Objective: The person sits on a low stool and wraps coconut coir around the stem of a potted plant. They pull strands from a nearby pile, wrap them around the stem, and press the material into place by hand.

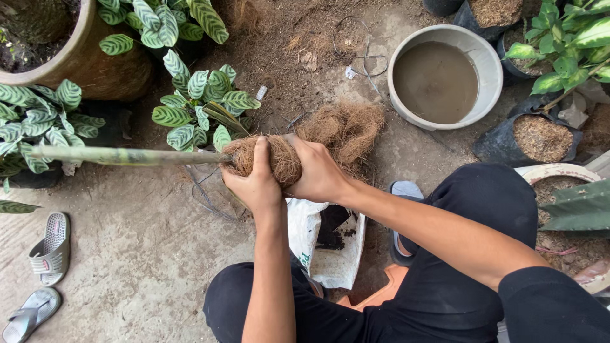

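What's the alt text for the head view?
Both hands, left hand and right hand, clasp brown coconut fibre around one end of a green pole, above a concrete floor with striped-leaf potted plants and a bucket of murky water.

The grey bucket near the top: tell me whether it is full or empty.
Nearly full. The grey bucket stands upright on the ground, and murky brown water reaches close below its rim.

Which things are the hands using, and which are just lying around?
In use: left hand and right hand gripping brown fuzzy coconut fibre wrapped around a long green pole.

Lying about: grey rubber sandals, round grey bucket of muddy water, white plastic soil bag.
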